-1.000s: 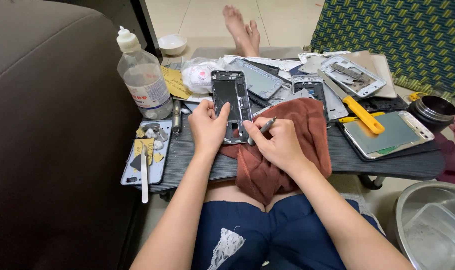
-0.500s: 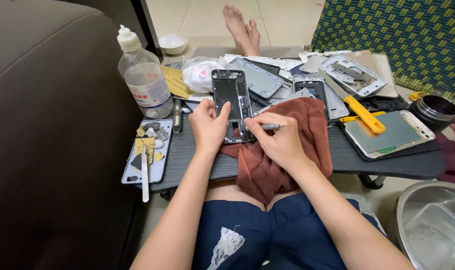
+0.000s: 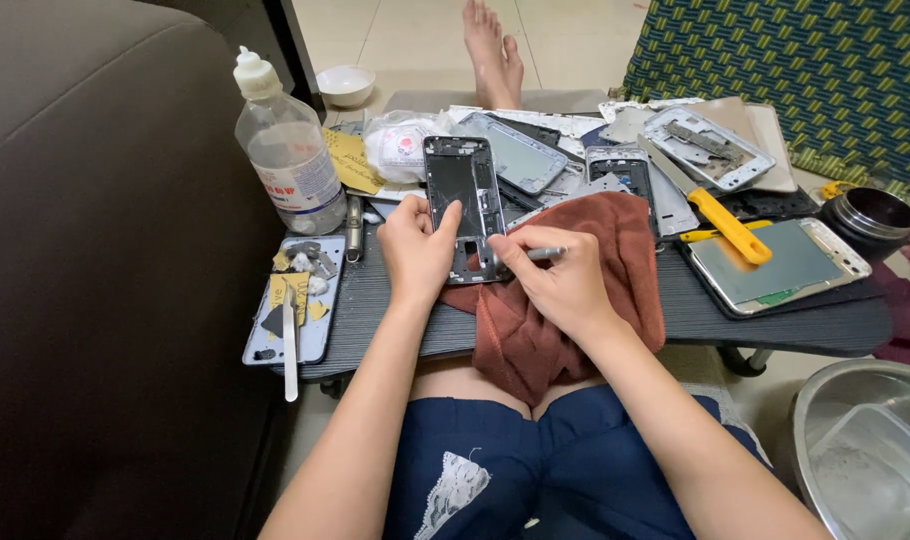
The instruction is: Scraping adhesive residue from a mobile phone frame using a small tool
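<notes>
A clear plastic bottle (image 3: pixel 287 150) stands beside a white bowl (image 3: pixel 346 85).

The phone frame (image 3: pixel 462 205) lies on the tabletop (image 3: pixel 675 310), a cloth (image 3: pixel 595 270) to its right, a bottle (image 3: pixel 288 150) to its left, a bowl (image 3: pixel 345 85) on the floor behind.

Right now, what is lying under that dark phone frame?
The phone frame rests partly on a rust-brown cloth over the dark table; anything else beneath is covered.

Slim tool (image 3: pixel 543 254) in right hand (image 3: pixel 560 282) now swung flat (earlier angled upward), tip toward phone frame (image 3: pixel 463 205).
</notes>
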